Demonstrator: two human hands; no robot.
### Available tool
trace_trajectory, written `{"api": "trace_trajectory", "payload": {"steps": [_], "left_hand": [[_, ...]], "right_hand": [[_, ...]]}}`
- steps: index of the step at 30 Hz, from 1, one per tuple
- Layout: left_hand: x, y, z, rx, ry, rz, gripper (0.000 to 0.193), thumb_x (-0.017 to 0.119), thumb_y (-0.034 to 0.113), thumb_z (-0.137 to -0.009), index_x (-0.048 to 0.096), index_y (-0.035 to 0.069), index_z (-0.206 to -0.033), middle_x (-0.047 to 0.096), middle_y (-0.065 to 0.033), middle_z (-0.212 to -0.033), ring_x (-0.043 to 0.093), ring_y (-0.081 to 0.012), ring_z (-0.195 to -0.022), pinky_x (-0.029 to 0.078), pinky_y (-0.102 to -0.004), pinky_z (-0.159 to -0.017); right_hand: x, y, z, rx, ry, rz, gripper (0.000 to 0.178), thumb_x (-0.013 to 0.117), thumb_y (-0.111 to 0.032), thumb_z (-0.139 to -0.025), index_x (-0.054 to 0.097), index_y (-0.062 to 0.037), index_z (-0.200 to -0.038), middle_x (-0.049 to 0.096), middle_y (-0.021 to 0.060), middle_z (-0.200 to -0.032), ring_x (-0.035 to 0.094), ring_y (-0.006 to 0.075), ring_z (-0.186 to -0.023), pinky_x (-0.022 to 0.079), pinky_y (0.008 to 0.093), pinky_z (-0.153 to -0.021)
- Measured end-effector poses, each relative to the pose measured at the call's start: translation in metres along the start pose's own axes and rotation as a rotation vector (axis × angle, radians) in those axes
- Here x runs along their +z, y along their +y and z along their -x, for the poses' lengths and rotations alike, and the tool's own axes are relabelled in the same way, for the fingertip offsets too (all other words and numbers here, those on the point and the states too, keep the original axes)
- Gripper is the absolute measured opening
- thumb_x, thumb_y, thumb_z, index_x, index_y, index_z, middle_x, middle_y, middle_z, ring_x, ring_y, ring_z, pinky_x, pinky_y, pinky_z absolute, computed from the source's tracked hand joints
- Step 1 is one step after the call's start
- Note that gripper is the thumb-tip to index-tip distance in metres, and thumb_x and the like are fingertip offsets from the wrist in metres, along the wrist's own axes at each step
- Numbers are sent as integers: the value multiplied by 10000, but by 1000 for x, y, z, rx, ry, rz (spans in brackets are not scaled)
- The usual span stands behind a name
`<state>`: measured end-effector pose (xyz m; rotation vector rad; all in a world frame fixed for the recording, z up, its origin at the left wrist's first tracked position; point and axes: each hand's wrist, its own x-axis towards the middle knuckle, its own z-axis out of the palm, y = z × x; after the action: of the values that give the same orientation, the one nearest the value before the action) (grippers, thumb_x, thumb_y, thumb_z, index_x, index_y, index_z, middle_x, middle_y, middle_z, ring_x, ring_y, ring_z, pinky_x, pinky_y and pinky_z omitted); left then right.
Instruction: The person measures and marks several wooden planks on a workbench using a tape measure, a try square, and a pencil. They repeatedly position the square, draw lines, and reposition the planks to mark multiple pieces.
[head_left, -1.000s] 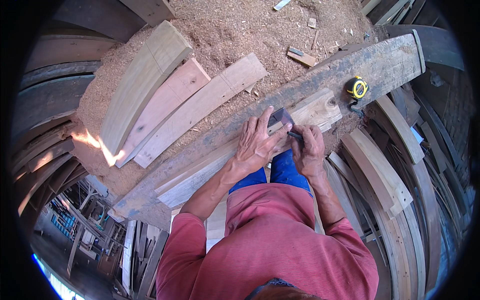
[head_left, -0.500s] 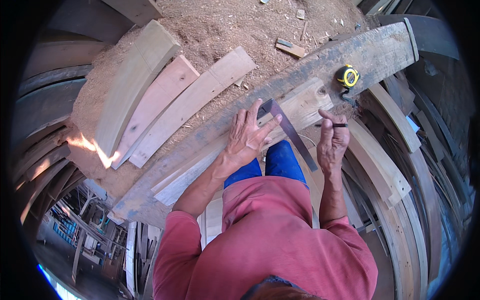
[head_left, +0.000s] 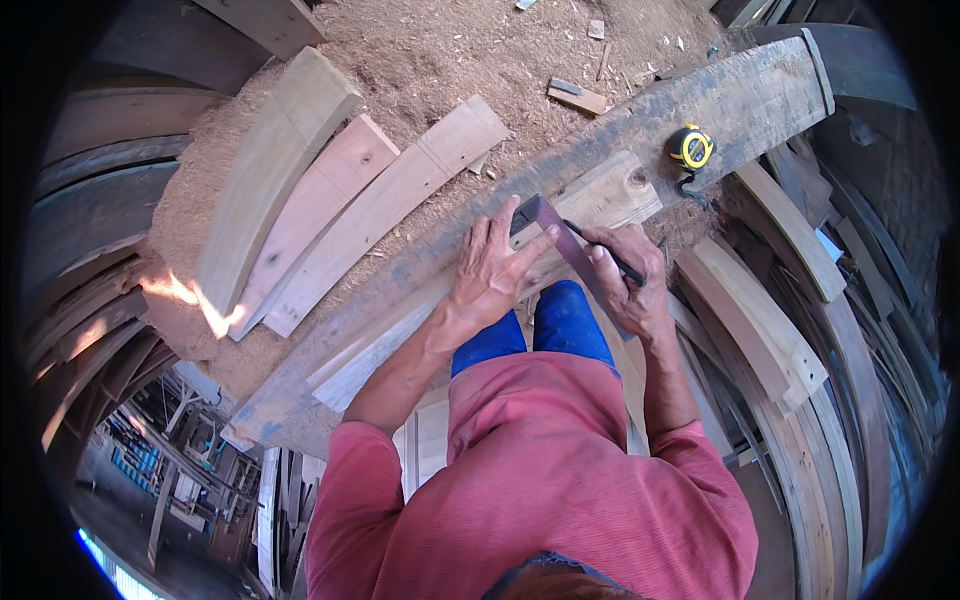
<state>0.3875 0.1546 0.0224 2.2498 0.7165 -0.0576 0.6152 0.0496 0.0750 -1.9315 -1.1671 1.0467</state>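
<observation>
A try square (head_left: 572, 246) lies across a pale wooden board (head_left: 612, 196), its dark blade slanting toward me. My left hand (head_left: 492, 268) presses the square's stock to the board, thumb over the blade and fingers at the far edge. In my right hand (head_left: 634, 275) I grip a slim black pen (head_left: 629, 268). Its tip end is beside the blade, on the board's surface; whether it touches cannot be made out. The lower part of the blade is partly hidden behind my right hand.
Beneath the board runs a thick worn plank (head_left: 745, 105), with a yellow and black tape measure (head_left: 691, 147) on it. Three curved boards (head_left: 395, 190) lie on sawdust beyond, at the left. Stacked curved timber (head_left: 755, 325) stands at the right. A small wood offcut (head_left: 578, 97) lies beyond the plank.
My right hand has moved left with the pen, from beyond the square's blade to right beside it, and the pen now points at the board. My left hand and the square have stayed put.
</observation>
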Motion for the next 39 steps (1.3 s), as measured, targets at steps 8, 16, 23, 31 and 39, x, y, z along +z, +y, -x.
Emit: {"api": "trace_trajectory", "payload": {"steps": [8, 16, 23, 31, 39], "left_hand": [[0, -1, 0, -17, -13, 38, 777, 925, 192, -836, 671, 374, -1547, 404, -286, -1672, 560, -439, -1249, 504, -553, -1055], [-7, -10, 12, 18, 36, 53, 839, 984, 211, -757, 667, 320, -1526, 436, -272, -1651, 588, -422, -1185, 541, -519, -1014], [-2, -12, 20, -26, 25, 48, 803, 1001, 259, -717, 715, 341, -1463, 424, -253, -1671, 581, -417, -1214, 531, -511, -1026], [6, -11, 18, -6, 35, 9, 825, 969, 250, -769, 678, 362, -1532, 338, -269, -1733, 547, -434, -1291, 494, -555, -1033], [10, -14, 16, 13, 4, 3, 855, 942, 222, -798, 638, 364, -1584, 306, -280, -1747, 538, -444, -1291, 485, -558, -1028]], "right_hand": [[-30, 8, 30, 141, -141, 103, 167, 685, -133, -1007, 772, 3, -1052, 724, 177, -900, 676, 379, -881, 536, 475, -856], [21, 8, 15, 63, 32, 51, 119, 741, -19, -967, 718, -15, -1084, 693, 168, -965, 688, 379, -903, 551, 480, -825], [61, 9, 6, -88, 78, 139, 384, 813, -11, -883, 754, -12, -1263, 697, 170, -1020, 669, 362, -944, 546, 454, -826], [71, 13, 9, -74, 123, 168, 393, 814, 28, -870, 726, -4, -1252, 697, 182, -1070, 670, 361, -977, 550, 452, -843], [71, 14, 8, -74, 137, 192, 417, 784, 38, -832, 733, 1, -1244, 693, 186, -1057, 666, 377, -960, 550, 469, -844]]}}
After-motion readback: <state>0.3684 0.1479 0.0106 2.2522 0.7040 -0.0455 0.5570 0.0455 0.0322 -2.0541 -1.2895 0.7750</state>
